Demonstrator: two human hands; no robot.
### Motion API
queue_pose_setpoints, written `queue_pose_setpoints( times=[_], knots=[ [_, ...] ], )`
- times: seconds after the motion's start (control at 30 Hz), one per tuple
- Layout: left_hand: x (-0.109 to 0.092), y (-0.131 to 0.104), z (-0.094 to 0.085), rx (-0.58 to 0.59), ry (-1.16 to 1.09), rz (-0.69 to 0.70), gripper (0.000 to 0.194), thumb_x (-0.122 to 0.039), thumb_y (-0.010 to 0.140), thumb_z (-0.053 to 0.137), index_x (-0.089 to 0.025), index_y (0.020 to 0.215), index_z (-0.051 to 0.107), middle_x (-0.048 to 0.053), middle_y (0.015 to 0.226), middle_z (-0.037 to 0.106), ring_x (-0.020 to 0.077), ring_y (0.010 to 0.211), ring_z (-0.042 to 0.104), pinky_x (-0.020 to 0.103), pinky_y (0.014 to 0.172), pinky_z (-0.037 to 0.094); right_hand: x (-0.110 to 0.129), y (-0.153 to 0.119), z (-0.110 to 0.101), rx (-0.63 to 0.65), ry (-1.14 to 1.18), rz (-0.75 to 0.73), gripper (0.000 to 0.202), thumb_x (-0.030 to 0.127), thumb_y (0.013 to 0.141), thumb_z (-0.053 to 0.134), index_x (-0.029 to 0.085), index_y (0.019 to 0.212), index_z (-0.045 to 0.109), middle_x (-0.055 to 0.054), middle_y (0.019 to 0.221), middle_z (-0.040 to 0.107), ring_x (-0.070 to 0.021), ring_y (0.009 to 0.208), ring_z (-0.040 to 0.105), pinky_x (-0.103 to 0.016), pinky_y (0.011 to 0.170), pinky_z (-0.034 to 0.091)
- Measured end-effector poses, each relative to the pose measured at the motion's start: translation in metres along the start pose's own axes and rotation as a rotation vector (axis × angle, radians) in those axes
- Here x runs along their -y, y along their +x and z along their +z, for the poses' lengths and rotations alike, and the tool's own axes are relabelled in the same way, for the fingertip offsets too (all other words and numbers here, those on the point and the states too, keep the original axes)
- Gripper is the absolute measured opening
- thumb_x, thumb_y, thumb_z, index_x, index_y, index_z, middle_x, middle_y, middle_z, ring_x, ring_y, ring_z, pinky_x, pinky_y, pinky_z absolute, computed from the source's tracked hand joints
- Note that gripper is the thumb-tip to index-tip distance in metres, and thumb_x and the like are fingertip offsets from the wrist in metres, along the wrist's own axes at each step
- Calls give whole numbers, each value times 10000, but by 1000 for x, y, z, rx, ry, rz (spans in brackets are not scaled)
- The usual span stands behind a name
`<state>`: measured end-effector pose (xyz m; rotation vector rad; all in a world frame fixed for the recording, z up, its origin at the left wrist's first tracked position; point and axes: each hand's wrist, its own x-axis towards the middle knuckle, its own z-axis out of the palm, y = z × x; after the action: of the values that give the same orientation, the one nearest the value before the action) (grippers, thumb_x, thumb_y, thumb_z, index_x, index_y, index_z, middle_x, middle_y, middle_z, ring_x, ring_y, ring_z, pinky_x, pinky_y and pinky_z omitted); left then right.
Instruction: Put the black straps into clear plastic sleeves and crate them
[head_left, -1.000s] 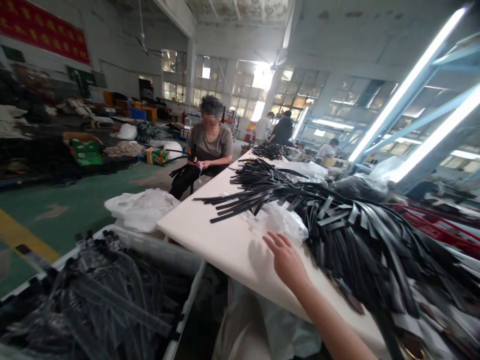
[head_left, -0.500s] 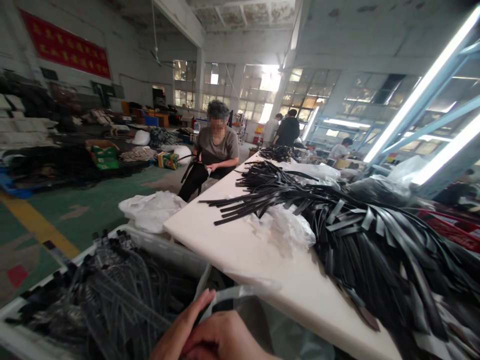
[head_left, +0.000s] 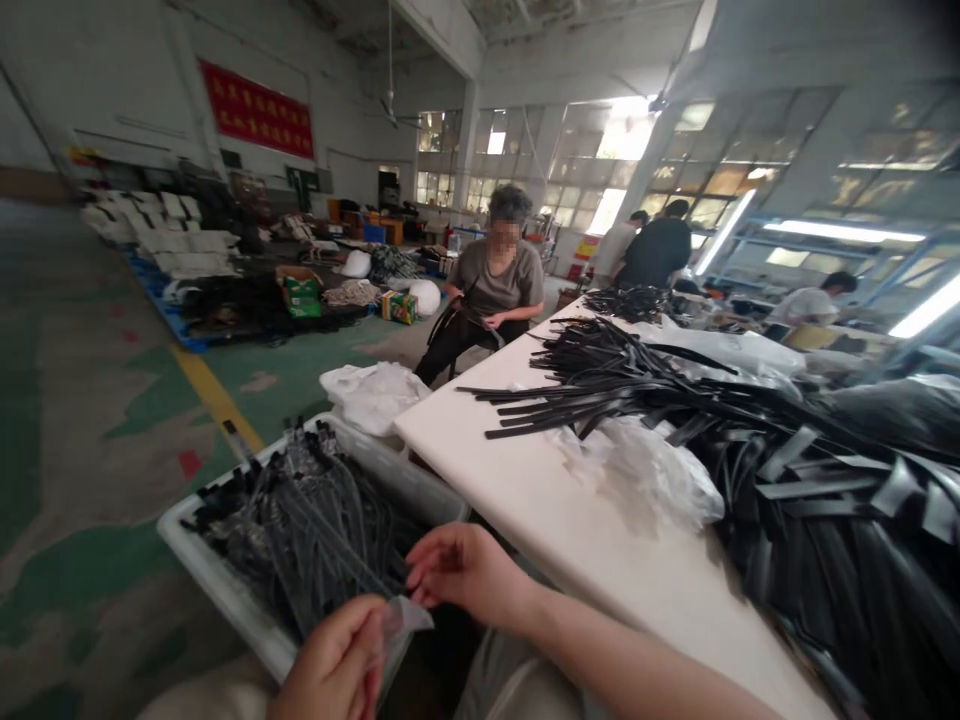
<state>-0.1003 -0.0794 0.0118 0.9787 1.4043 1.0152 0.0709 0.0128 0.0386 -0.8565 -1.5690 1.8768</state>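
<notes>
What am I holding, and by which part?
Your left hand holds a clear plastic piece by its near end; can't tell if your right hand touches it.

We wear pale greyish-beige trousers (head_left: 495, 685), softly creased, showing beside the white table (head_left: 517, 490). Our right forearm (head_left: 622, 645) is bare as far as it shows, as are our left hand (head_left: 337, 660) and right hand (head_left: 469, 575).

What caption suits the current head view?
Left hand pinching translucent plastic, right hand close by, near a bin of dark strips.
</notes>
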Motion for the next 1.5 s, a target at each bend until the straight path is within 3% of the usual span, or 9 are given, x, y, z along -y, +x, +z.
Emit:
queue_pose_setpoints(
  times=[0.17,0.37,0.53,0.67,0.83,0.97,1.1,1.33,1.5],
  knots=[
    [-9,6,8,-14,-52,-7,668,-859,609,577,-201,706,513,-76,472,532,55,287,374,239,419,449,6,-20,9,30,-363,-278,729,40,605,607,253,1302,576,-98,1304,548,-213,1079,597,-320,836,535],
    [-2,7,5,64,32,-5,572,-768,708,572,-200,697,508,-42,496,564,110,378,486,221,413,356,-20,-8,12,-232,-135,-30,256,381,781,638,127,776,673,-9,572,596,-139,526,559,-259,541,466],
    [-7,13,5,81,77,143,309,-449,728,713,-165,810,622,18,784,661,178,774,607,264,710,462,-27,-10,15,-228,-232,33,227,343,742,672,155,648,588,11,521,575,-103,453,509,-201,445,363],
    [-10,21,14,83,30,46,335,-451,646,725,-193,640,511,-60,568,514,118,516,483,235,509,382,-10,-10,11,-119,-548,90,315,363,886,565,168,639,578,18,527,598,-87,414,502,-180,403,347],
    [-8,22,8,46,92,-2,437,-578,644,699,-183,585,520,-47,520,542,89,412,438,222,452,336,39,27,-79,-334,-1118,-1,307,315,980,453,148,891,693,-96,856,727,-195,790,664,-290,742,492],
    [-6,21,-1,26,91,38,531,-690,669,641,-178,594,523,-34,520,557,77,383,416,214,428,320,51,60,-161,-452,-1320,-61,340,135,863,598,157,1199,645,-159,1273,612,-280,1186,531,-387,1020,364],
    [-7,20,-4,28,41,59,535,-701,691,639,-181,650,520,-52,555,539,61,379,389,196,399,305,33,73,-187,-443,-1418,-92,217,168,880,589,153,1075,683,-118,1141,645,-245,1097,566,-336,986,393],
    [-17,14,-1,-2,-15,116,331,-484,734,674,-178,718,549,-72,584,487,61,399,404,184,394,329,34,66,-179,-448,-1507,-99,86,137,870,576,137,952,600,-169,1042,641,-290,998,585,-364,856,410],
    [-25,15,5,-46,3,131,232,-395,723,626,-177,720,549,-70,581,477,70,402,406,193,399,329,61,21,-109,-203,-1492,-160,67,206,937,513,195,980,562,-59,826,690,-217,777,638,-275,662,365]
  ],
)
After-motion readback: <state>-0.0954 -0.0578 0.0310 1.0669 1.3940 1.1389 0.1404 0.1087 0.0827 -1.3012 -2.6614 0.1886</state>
